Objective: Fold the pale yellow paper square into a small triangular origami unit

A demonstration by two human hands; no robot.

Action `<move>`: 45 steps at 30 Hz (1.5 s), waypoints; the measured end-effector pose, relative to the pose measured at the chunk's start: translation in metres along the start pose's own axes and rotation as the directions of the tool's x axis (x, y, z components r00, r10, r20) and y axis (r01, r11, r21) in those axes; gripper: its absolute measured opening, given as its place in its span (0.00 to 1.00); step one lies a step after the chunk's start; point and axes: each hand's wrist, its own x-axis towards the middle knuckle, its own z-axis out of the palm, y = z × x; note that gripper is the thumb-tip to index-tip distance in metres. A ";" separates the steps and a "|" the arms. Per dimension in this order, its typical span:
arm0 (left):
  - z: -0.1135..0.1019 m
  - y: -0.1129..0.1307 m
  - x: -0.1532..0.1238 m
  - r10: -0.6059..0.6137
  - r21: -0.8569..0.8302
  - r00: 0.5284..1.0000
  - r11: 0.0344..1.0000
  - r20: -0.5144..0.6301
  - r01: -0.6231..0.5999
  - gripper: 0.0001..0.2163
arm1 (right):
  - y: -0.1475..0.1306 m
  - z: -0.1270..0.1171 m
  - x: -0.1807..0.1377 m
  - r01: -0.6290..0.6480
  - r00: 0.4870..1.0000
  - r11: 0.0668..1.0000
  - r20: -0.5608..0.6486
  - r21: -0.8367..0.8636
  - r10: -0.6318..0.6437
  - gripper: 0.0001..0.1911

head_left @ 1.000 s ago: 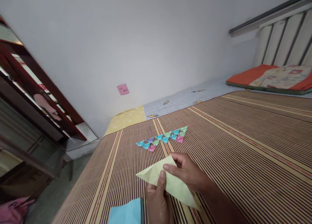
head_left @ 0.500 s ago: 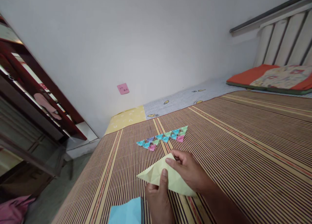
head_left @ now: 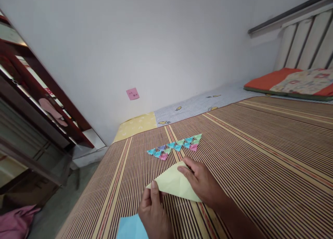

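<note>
A pale yellow-green sheet of paper, creased and folded to a pointed shape, is held above the striped mat. My left hand pinches its left tip between thumb and fingers. At the upper right edge my right hand grips it, thumb on top and fingers behind. Beyond the hands lie several small folded paper triangles in blue, green, purple and pink, set in a slanting row. Blue paper lies beside my left hand, which partly covers it.
The striped mat covers the bed, with a checked and yellow sheet along the wall. A pink note sticks to the wall. An orange patterned cushion lies at the far right. Pink cloth is at the lower left.
My left hand has slid left along the paper, from its middle to its left tip. My right hand keeps its grip. The blue paper is now more covered by my left hand.
</note>
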 end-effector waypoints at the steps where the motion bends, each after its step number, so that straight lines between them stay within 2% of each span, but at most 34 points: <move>1: -0.001 0.000 0.000 0.040 0.024 0.999 0.999 -0.023 -0.040 0.20 | 0.000 0.000 0.000 -0.003 1.000 1.000 -0.008 -0.002 0.003 0.16; 4: -0.004 0.001 0.002 0.109 0.053 0.991 0.993 -0.078 -0.105 0.21 | 0.000 -0.002 0.001 -0.014 1.000 1.000 -0.024 0.005 0.014 0.17; 7: -0.004 0.006 0.007 0.066 -0.101 0.993 0.992 -0.098 -0.076 0.19 | 0.000 -0.008 0.002 -0.020 0.999 0.998 -0.031 0.057 0.022 0.17; 9: -0.001 0.008 0.010 -0.017 -0.287 1.000 0.958 0.014 0.020 0.18 | 0.001 -0.012 0.003 -0.026 0.998 0.995 -0.060 0.098 0.032 0.17; 11: 0.005 0.008 0.009 -0.092 -0.365 0.977 0.917 0.192 0.158 0.17 | 0.001 -0.014 0.004 -0.033 0.995 0.992 -0.085 0.122 0.043 0.17; 12: 0.009 0.007 0.006 -0.121 -0.345 0.960 0.916 0.252 0.206 0.17 | 0.001 -0.014 0.003 -0.034 0.995 0.991 -0.083 0.129 0.045 0.17; 13: 0.013 0.006 0.002 -0.142 -0.305 0.956 0.927 0.258 0.220 0.16 | 0.000 -0.014 0.003 -0.034 0.997 0.990 -0.070 0.134 0.044 0.17; 16: 0.023 0.002 -0.014 -0.199 -0.194 0.966 0.954 0.167 0.230 0.17 | -0.005 -0.009 0.000 -0.021 1.000 0.992 -0.007 0.125 0.022 0.17; 19: 0.027 0.003 -0.025 -0.263 -0.202 0.951 0.935 0.165 0.293 0.21 | -0.010 -0.004 -0.002 -0.012 0.999 0.995 0.035 0.100 0.009 0.16; 22: 0.025 0.006 -0.025 -0.315 -0.253 0.920 0.894 0.232 0.370 0.23 | -0.012 -0.004 -0.003 -0.051 0.997 0.990 0.064 0.133 0.043 0.16; 26: 0.023 0.008 -0.019 -0.314 -0.342 0.864 0.823 0.393 0.454 0.23 | -0.011 -0.005 -0.002 -0.062 0.996 0.965 0.074 0.253 0.044 0.14; 29: 0.021 0.004 -0.015 -0.323 -0.301 0.849 0.832 0.418 0.465 0.21 | -0.008 -0.004 0.000 -0.058 0.997 0.958 0.061 0.282 0.042 0.14; 31: 0.019 0.002 -0.014 -0.308 -0.246 0.864 0.872 0.398 0.424 0.20 | -0.007 -0.002 0.000 -0.071 0.997 0.947 0.061 0.314 0.055 0.14; 33: 0.017 0.002 -0.012 -0.275 -0.213 0.901 0.909 0.337 0.357 0.20 | -0.004 -0.001 0.000 -0.108 0.992 0.916 0.096 0.386 0.076 0.13; 36: 0.013 0.006 -0.009 -0.249 -0.239 0.960 0.932 0.127 0.273 0.16 | 0.001 0.000 0.001 -0.204 0.969 0.851 0.225 0.484 0.105 0.13; 39: 0.009 0.009 -0.003 -0.261 -0.288 0.965 0.927 -0.029 0.242 0.12 | 0.005 0.001 0.003 -0.293 0.946 0.806 0.279 0.515 0.165 0.15; 42: 0.005 0.008 0.003 -0.241 -0.295 0.966 0.933 -0.096 0.204 0.14 | 0.007 0.006 0.005 -0.307 0.951 0.732 0.221 0.608 0.215 0.15; 45: 0.003 0.003 0.007 -0.211 -0.263 0.957 0.952 -0.200 0.155 0.17 | 0.007 0.025 0.002 -0.333 0.941 0.551 0.229 0.765 0.250 0.17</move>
